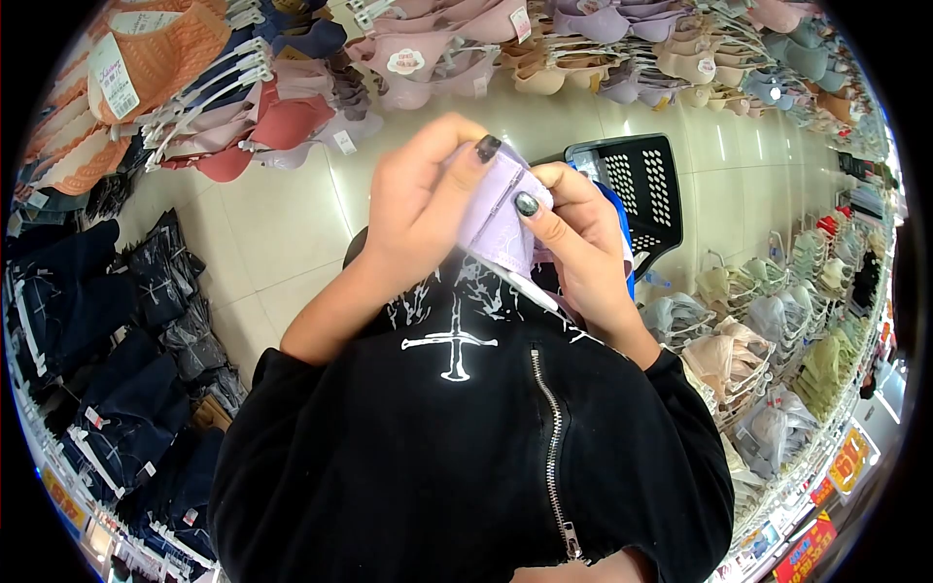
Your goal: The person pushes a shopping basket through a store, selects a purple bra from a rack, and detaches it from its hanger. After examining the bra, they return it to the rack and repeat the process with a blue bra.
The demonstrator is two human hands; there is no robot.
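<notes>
A lilac bra [494,222] with lace-patterned fabric and a narrow dark line along it is stretched between my hands, in front of my chest. My left hand [416,194] is closed on its upper left part, thumb pressed along the cloth. On the other side, my right hand [581,238] pinches the right edge, with the thumb on top and the fingers curled behind. A strip of white plastic like a hanger [515,282] shows along the lower edge of the bra. Part of the cloth is hidden behind my fingers.
Beyond my right hand stands a black perforated shopping basket [630,160] with something blue [614,209] beside it. Racks of hanging bras [408,63] run across the far side. Dark folded clothes [126,408] hang at left, pale garments [739,355] at right.
</notes>
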